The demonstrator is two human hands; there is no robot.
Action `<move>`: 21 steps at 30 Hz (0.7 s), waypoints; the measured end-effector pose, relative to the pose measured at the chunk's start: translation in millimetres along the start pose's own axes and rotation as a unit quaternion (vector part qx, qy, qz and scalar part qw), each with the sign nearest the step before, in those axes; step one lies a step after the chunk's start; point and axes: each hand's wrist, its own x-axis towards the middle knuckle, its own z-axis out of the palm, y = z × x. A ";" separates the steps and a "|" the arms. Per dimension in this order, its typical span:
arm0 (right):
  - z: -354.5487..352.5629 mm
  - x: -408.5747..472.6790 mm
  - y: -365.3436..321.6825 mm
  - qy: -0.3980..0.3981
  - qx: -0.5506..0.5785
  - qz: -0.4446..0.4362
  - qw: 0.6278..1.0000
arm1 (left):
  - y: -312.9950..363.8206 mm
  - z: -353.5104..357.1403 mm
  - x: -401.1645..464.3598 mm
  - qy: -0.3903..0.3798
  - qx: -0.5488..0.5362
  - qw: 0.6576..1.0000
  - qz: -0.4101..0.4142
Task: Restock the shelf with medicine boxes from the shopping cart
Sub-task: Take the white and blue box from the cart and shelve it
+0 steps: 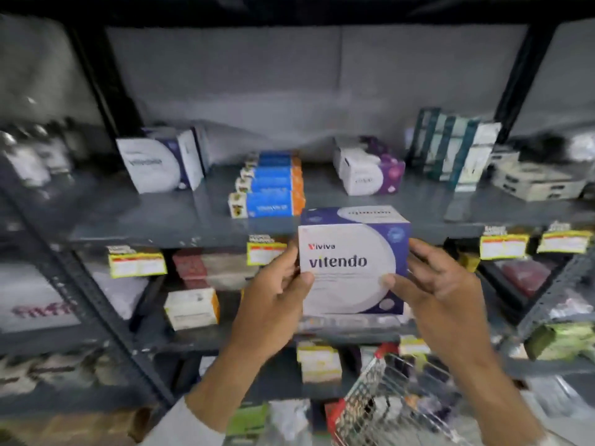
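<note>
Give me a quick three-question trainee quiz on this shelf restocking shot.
1. True or false: both hands grip the Vitendo box.
2. Which boxes lie in a row mid-shelf: A) blue and orange boxes, B) red boxes, C) green boxes?
3. Fill in: the matching Vitendo boxes already stocked stand at the shelf's ____ end.

Key: 1 true, left hand and right hand; 2 A; 3 left.

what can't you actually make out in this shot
Head view only:
- Fine print on the white-and-purple vitendo box: too small, partly under the left hand and right hand.
- Yellow shelf price tags: blurred.
- Wire shopping cart contents: blurred, cut off by the bottom edge.
- Side shelves: smeared by blur.
</note>
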 end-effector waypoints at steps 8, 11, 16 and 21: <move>167.7 53.3 -38.9 -0.104 -0.018 -0.081 0.991 | 20.4 -153.6 11.0 0.154 0.056 0.985 0.055; 240.8 76.9 -45.1 -0.158 -0.074 -0.097 0.980 | 12.2 -203.8 25.2 0.219 0.069 0.973 0.024; 339.2 112.2 -38.3 -0.212 -0.075 -0.036 0.974 | -5.9 -264.8 60.4 0.281 0.052 0.958 -0.033; 382.5 129.4 -18.3 -0.209 -0.050 -0.003 0.977 | -17.5 -296.2 82.2 0.268 0.060 0.959 -0.066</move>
